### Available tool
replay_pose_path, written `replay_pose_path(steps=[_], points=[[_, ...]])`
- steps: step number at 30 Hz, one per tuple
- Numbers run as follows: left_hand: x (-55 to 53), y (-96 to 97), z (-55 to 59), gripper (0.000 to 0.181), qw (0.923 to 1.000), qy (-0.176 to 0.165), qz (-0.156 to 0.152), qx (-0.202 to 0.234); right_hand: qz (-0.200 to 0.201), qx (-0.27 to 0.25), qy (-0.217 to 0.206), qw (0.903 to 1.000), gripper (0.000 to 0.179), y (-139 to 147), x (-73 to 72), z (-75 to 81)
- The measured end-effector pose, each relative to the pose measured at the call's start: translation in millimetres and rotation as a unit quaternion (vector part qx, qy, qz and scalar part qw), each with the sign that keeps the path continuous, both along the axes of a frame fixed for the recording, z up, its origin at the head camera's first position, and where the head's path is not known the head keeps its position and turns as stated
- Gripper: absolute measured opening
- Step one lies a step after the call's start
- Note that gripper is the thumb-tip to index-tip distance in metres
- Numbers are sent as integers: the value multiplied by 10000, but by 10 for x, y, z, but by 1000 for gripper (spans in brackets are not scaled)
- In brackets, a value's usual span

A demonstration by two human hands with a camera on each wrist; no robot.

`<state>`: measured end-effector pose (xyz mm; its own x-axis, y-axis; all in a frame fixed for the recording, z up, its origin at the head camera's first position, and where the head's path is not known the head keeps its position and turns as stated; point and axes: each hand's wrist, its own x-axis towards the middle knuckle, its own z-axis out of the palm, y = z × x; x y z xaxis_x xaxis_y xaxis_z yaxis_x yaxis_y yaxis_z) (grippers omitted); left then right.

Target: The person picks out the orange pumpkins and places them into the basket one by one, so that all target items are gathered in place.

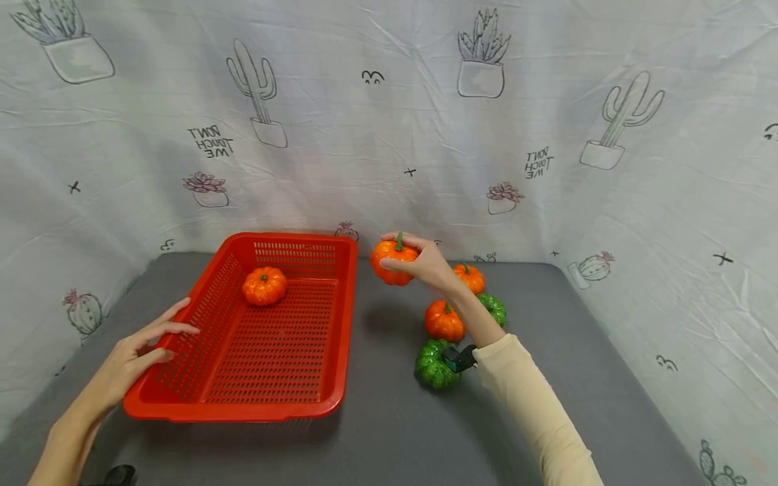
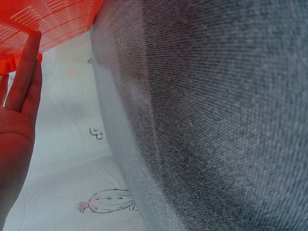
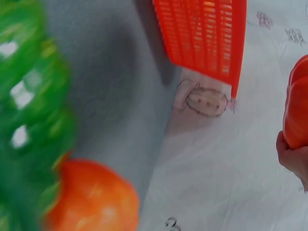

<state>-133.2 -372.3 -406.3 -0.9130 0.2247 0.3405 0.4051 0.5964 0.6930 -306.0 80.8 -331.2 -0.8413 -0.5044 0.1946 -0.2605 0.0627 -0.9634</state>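
My right hand [image 1: 428, 262] grips an orange pumpkin [image 1: 392, 260] with a green stem, held up off the table to the right of the red basket [image 1: 349, 324]. The same pumpkin [image 3: 297, 108] shows at the right edge of the right wrist view. At the basket's left rim, my left hand [image 1: 136, 354] holds on, with some fingers reaching over the edge; in the left wrist view, other fingers [image 2: 25, 77] lie along its outer wall. Inside the basket, toward the back left, sits another orange pumpkin [image 1: 265, 286].
Beneath and beside my right forearm lie two more orange pumpkins [image 1: 445, 321] and two green pumpkins [image 1: 436, 366], partly hidden by the arm. The grey table [image 1: 383, 432] backs onto a white cloth [image 1: 413, 148] printed with cacti.
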Motion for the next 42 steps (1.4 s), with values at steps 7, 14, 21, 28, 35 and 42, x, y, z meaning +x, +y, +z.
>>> replay_pose_path(steps=[7, 14, 21, 28, 35, 42], points=[[8, -13, 8, 29, 10000, -36, 21, 30, 248, -252, 126, 9993, 40, -404, -62, 38], [17, 6, 1, 29, 10000, -26, -42, 50, 457, -182, 361, 9981, 43, -757, -72, -34], [37, -6, 19, 29, 9999, 6, -2, 112, 520, -69, 509, 9973, 43, -1007, -74, -157], [7, -9, 7, 29, 9997, 4, -131, 224, 528, 119, 368, 9979, 46, -1148, -92, -273], [-10, 14, -14, 30, 9997, 56, -87, 203, 545, 268, 395, 9974, 51, -1229, -79, -343], [4, -7, -19, 30, 9998, 64, -71, 146, 404, 832, 482, 9945, 58, -1318, -92, -315]])
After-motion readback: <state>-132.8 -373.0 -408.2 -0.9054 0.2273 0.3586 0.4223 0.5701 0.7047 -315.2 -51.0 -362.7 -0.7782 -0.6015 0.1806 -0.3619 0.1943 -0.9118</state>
